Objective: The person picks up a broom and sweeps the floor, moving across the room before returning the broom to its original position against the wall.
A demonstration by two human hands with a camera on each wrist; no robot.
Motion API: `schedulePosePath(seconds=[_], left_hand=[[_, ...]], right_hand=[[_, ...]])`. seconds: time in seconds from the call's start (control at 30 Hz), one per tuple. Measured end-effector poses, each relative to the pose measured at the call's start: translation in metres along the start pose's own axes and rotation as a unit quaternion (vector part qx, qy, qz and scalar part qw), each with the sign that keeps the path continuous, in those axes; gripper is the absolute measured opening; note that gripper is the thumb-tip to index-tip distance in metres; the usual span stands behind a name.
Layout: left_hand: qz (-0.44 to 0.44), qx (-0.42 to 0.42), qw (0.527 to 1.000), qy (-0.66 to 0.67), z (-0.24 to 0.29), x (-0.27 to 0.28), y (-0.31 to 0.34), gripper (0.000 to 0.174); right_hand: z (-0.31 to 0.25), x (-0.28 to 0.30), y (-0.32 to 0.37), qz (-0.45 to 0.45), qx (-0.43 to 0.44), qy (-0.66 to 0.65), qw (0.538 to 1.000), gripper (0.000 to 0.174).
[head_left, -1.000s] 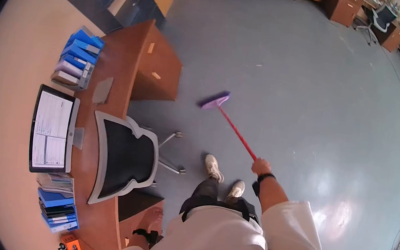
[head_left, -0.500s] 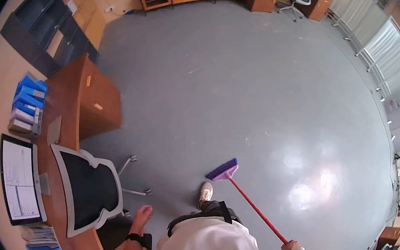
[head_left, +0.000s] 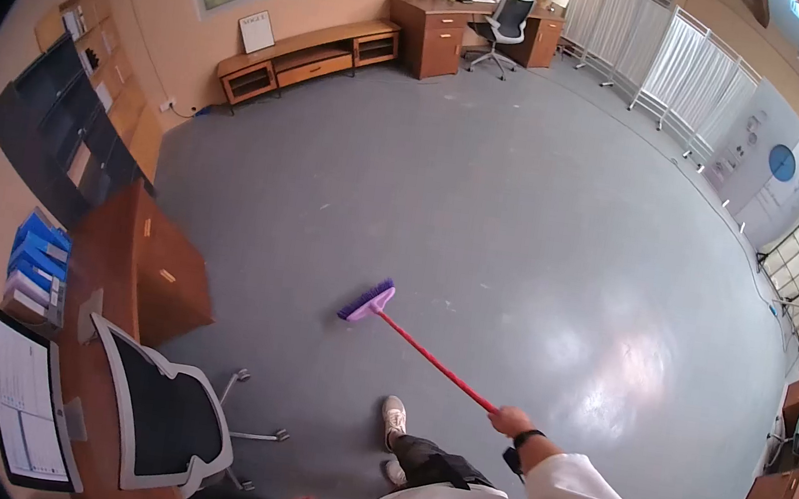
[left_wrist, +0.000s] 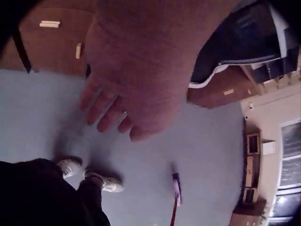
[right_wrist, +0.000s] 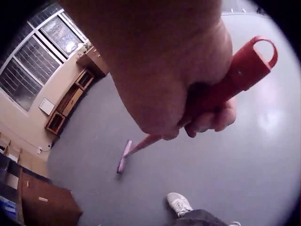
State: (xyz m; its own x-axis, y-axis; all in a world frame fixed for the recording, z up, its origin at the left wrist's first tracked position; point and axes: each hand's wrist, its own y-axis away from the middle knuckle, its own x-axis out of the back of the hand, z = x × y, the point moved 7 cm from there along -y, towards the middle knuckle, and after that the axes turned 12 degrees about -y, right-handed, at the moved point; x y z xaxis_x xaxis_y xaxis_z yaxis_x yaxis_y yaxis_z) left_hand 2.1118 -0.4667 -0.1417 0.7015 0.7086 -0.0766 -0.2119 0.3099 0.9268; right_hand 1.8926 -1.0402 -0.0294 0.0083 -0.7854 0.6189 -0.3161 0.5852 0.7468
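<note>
A white sheet (head_left: pixel 257 32) on the low cabinet (head_left: pixel 313 66) reads "VOGUE". The red-and-purple broom (head_left: pixel 426 353) slants forward and leftward from the right hand (head_left: pixel 509 421), bristled head (head_left: pixel 370 300) on the floor (head_left: pixel 525 216); right fingers (right_wrist: pixel 203 123) wrap its handle, the looped end (right_wrist: pixel 256 66) jutting past them. The left hand (left_wrist: pixel 136 84) hangs free, fingers loosely extended, near the office chair (head_left: pixel 166 411).

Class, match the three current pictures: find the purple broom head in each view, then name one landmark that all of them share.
Head: the purple broom head is slightly left of centre, just below the middle.
Left wrist: low in the picture, right of centre.
Right wrist: below the middle, left of centre.
Shared landmark: the low wooden cabinet against the far wall.
</note>
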Motion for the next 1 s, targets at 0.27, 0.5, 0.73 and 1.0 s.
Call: schedulePosePath(seconds=[0.27, 0.5, 0.73, 1.0], left_hand=[[-0.012, 0.078, 0.997, -0.021, -0.07, 0.033, 0.014, 0.043], [0.059, 0.052, 0.996, -0.036, -0.056, -0.063, 0.076, 0.044], [0.082, -0.045, 0.994, -0.051, -0.031, -0.091, 0.059, 0.048], [0.176, -0.049, 0.983, -0.033, -0.026, -0.133, 0.067, 0.043]], right_hand=[[0.101, -0.045, 0.03, -0.008, -0.077, 0.019, 0.997, 0.042], [0.218, -0.018, 0.16, 0.024, -0.17, 0.001, 0.985, 0.049], [0.21, 0.033, 0.136, 0.074, -0.121, -0.004, 0.99, 0.047], [0.067, 0.079, -0.068, 0.107, 0.017, -0.119, 0.987, 0.035]])
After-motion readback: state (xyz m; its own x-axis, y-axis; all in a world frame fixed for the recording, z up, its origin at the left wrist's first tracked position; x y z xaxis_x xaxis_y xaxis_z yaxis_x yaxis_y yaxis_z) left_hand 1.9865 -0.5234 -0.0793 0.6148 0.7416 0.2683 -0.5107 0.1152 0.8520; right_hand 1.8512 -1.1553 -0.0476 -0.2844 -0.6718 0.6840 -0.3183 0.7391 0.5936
